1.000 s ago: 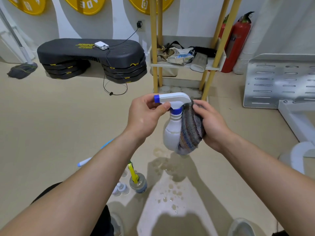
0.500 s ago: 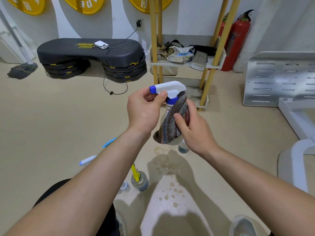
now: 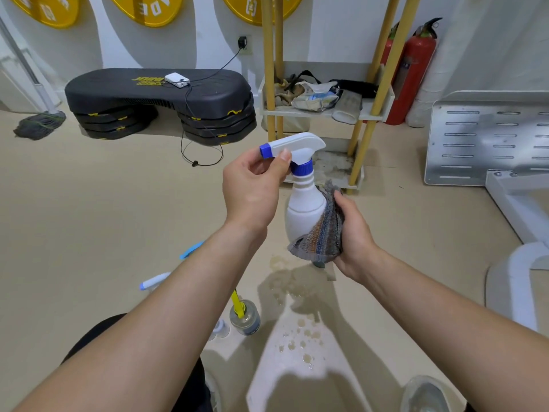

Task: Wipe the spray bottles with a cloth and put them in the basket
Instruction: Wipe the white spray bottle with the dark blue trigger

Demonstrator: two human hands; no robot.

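Observation:
A white spray bottle [image 3: 303,203] with a blue collar and blue nozzle tip hangs upright in front of me. My left hand [image 3: 252,188] pinches its trigger head from the left. My right hand [image 3: 353,236] grips a grey, brown and blue striped cloth [image 3: 323,233] wrapped against the lower right side and bottom of the bottle. Under my left forearm, other spray bottles stand on the floor: a clear one with a yellow trigger [image 3: 245,318], a small one [image 3: 219,328], and blue and white trigger heads [image 3: 154,282]. No basket is in view.
Water drops and a wet patch [image 3: 297,337] lie on the beige floor below my hands. A yellow-legged shelf [image 3: 323,111] with clutter stands behind, beside red fire extinguishers [image 3: 413,72]. Black step platforms [image 3: 160,105] sit at the back left, a metal panel [image 3: 487,141] at the right.
My right hand slid the cloth from the bottle's front, near the neck, down to its lower right side and bottom. The white body is uncovered again. My left hand kept its hold.

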